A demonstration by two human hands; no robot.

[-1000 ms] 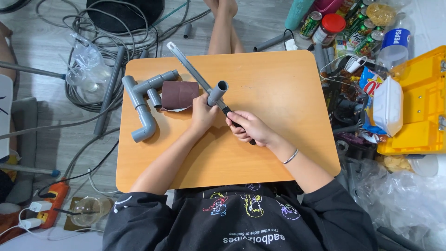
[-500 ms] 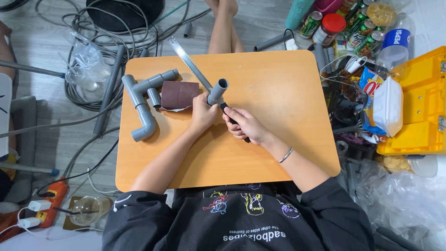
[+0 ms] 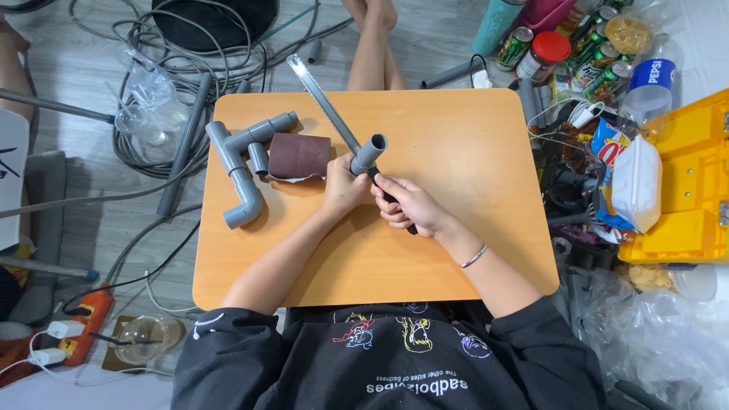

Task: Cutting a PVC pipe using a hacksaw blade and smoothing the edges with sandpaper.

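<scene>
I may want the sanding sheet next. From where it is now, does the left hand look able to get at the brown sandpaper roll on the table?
Probably yes: the left hand lies right beside the brown sandpaper roll, nothing between them, but it holds the short grey pipe.

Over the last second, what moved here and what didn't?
Little changed. The right hand with the saw slid slightly toward the person. The left hand keeps gripping the short grey pipe. The pipe assembly and sandpaper stayed put.
</scene>
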